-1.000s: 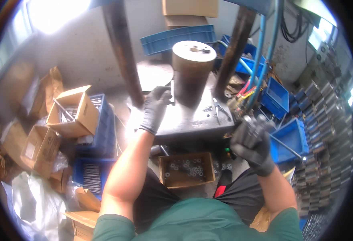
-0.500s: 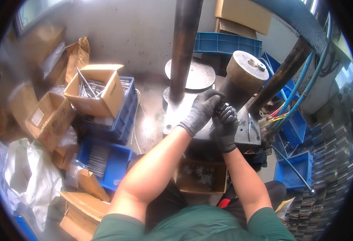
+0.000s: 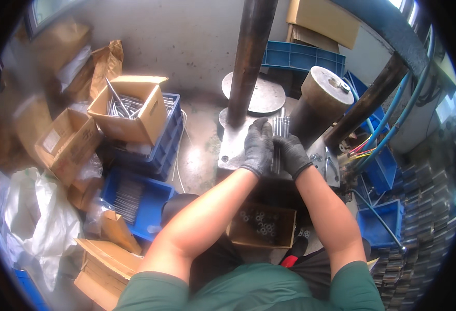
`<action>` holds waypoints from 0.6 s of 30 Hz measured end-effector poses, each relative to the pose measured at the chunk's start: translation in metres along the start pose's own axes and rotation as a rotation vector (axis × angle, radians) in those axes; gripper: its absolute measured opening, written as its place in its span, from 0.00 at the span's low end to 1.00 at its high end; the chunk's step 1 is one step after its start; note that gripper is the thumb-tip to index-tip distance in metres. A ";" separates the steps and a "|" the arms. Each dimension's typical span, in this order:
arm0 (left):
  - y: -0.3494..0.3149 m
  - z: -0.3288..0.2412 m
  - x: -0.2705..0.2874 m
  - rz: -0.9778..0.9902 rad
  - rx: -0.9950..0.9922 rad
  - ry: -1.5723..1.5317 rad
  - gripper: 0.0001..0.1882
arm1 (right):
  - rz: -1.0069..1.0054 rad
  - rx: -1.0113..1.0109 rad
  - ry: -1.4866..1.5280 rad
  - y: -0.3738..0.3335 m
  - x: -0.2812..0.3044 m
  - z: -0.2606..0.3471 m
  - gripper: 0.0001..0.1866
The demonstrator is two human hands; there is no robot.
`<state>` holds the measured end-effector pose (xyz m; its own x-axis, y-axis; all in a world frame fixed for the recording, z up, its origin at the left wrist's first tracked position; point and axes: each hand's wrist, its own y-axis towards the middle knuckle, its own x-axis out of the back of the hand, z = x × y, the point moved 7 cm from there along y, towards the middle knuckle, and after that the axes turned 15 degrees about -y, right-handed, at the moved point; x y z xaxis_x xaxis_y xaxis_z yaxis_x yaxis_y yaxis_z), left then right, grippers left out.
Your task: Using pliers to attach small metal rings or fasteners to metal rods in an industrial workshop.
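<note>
A bundle of several thin metal rods (image 3: 281, 126) stands out between my two black-gloved hands, above the metal machine plate (image 3: 231, 151). My left hand (image 3: 258, 149) presses against the bundle's left side with its fingers pointing away from me. On the other side, my right hand (image 3: 292, 155) is closed round the rods, its fingers partly hidden. The rods lie side by side, their far ends nearly level, and their near ends show between my wrists. What looks like a pair of pliers (image 3: 329, 161) and small metal pieces lie on the plate right of my right hand.
A dark upright post (image 3: 249, 62) and a thick steel cylinder (image 3: 319, 98) rise beyond my hands. At left, a cardboard box (image 3: 146, 120) of rods sits on a blue crate (image 3: 164, 150), near a blue bin (image 3: 153, 199). Below my hands is a box (image 3: 286, 233) of metal rings. Hoses (image 3: 402, 111) hang right.
My hands have turned and now lie on both sides of the rods, whose far ends point away from me. Before, the rods' ends showed at my right hand. The view has shifted slightly.
</note>
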<state>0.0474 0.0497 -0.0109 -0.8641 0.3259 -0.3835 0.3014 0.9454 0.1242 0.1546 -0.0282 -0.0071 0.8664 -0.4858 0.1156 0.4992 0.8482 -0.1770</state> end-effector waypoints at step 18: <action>-0.005 -0.008 0.000 0.173 -0.036 0.370 0.19 | 0.097 0.098 -0.033 -0.031 0.063 0.001 0.29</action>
<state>0.0429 0.0453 -0.0035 -0.8906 0.4548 0.0004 0.4464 0.8740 0.1922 0.1931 -0.0849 0.0066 0.9087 -0.3950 0.1348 0.4085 0.9081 -0.0927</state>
